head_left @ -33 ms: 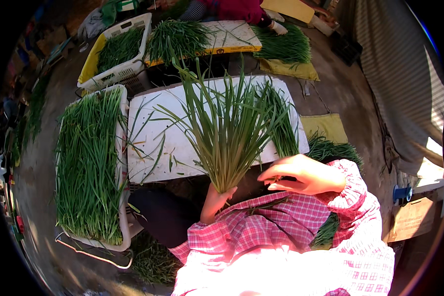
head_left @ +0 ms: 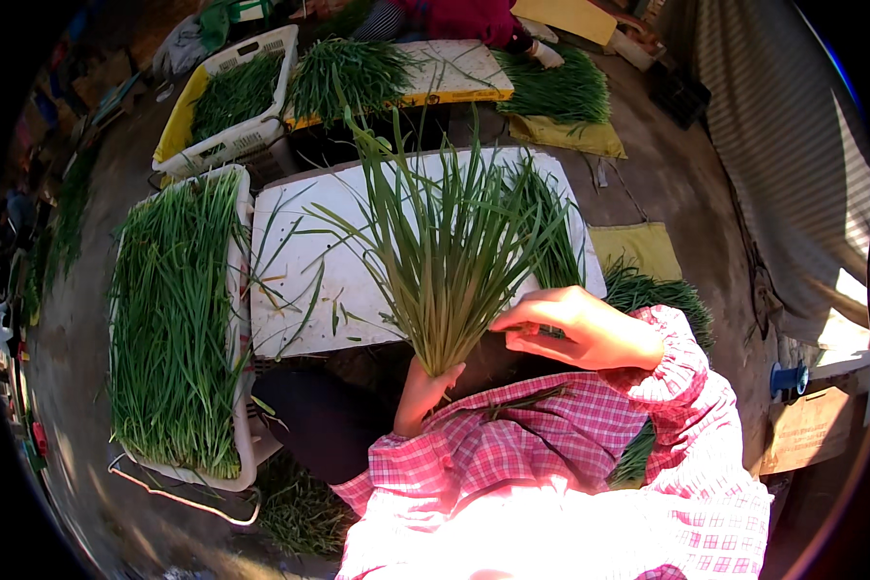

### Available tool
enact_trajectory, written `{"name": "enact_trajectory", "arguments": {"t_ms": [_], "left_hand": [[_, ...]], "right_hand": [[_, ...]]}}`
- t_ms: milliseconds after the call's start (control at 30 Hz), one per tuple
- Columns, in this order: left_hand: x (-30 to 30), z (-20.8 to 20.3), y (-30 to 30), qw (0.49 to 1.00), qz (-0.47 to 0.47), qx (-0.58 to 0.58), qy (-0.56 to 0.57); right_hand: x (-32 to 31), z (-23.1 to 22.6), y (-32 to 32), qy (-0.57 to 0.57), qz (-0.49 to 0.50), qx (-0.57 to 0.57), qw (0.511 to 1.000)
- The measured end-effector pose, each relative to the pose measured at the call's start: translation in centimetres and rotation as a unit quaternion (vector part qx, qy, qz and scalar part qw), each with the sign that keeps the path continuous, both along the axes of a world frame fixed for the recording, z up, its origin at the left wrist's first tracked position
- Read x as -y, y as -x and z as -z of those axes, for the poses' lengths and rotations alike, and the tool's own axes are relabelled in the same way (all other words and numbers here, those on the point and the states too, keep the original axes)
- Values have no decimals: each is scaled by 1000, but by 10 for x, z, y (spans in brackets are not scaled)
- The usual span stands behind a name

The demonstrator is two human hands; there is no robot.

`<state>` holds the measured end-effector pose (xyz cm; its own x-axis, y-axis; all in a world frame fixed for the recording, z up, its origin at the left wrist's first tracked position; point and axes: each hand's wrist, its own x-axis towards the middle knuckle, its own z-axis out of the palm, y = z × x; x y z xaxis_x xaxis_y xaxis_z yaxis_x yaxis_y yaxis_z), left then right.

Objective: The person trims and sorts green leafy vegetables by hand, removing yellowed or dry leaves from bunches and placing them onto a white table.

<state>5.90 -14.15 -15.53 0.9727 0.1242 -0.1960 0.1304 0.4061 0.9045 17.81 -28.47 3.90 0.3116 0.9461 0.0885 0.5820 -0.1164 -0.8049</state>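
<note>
Upright in my left hand (head_left: pixel 430 391) is a bunch of garlic chives (head_left: pixel 445 261). The fingers wrap around its pale lower stems, and the green leaves fan out above a white board (head_left: pixel 304 309). My right hand (head_left: pixel 585 329) is at the bunch's right side, close to the stems. Its fingers are loosely bent and slightly apart, with nothing visible held. More chives (head_left: pixel 551 232) lie on the right part of the board. A few loose leaves are scattered over its left part.
A white crate (head_left: pixel 246 387) heaped with chives stands left of the board. Beyond are another crate (head_left: pixel 224 150), a second board (head_left: pixel 454 72) and a person's gloved hand (head_left: pixel 548 55) on a chive pile. Chives (head_left: pixel 657 295) and a yellow sack (head_left: pixel 638 249) lie at right.
My right hand has moved left, closer to the stems of the bunch. My left hand keeps its hold in nearly the same place.
</note>
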Motion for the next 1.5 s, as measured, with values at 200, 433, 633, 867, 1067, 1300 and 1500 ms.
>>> {"name": "enact_trajectory", "arguments": {"t_ms": [200, 433, 633, 867, 1067, 1300, 1500], "left_hand": [[11, 9, 2, 997, -52, -3, -62], [20, 11, 0, 989, -103, 5, -102], [21, 24, 1, 975, -125, 25, -181], [25, 22, -4, 974, -121, 40, -185], [24, 20, -3, 980, -103, 28, -167], [22, 22, -3, 985, -108, 8, -131], [19, 23, -8, 983, -112, -12, -143]], "right_hand": [[-45, 29, -2, -10, 124, 86, 988], [-64, 39, 2, -17, 186, 101, 977], [-70, 41, -1, -9, 170, 4, 985], [-61, 51, -18, 25, 120, -146, 982], [-54, 54, -21, 40, 119, -194, 973], [-36, 55, -11, -26, 182, -202, 962], [-19, 52, -13, -35, 236, -192, 952]]}}
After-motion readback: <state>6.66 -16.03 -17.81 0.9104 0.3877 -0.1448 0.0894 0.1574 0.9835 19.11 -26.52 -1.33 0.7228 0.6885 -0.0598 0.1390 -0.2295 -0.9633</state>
